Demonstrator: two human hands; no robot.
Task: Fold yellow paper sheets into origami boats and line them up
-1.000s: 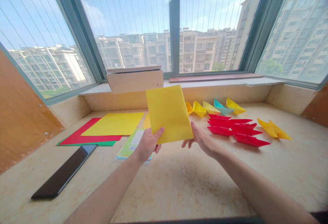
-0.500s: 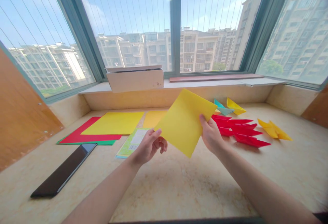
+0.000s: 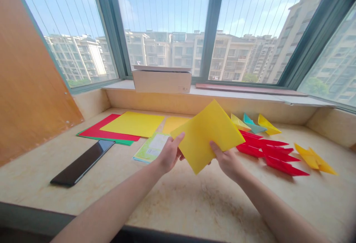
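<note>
Between my two hands a sheet of yellow paper is held up above the counter, tilted so that one corner points down. My left hand pinches its left edge, thumb on the front and fingers behind. At the lower right edge, my right hand grips the same sheet with the thumb on its face; most of its fingers are hidden behind the paper. Just right of the sheet lie several red folded paper boats. Behind them stand a light blue folded boat and a yellow folded boat.
A black phone lies at the left. Beyond it are stacked yellow, red and green sheets. A printed green packet lies near my left hand. Orange-yellow folded paper rests at right. A white box sits on the sill.
The view has turned and the scene has shifted. The yellow paper has rotated a little, its lower corner swinging left. My right hand has moved from its right corner to the lower edge.
</note>
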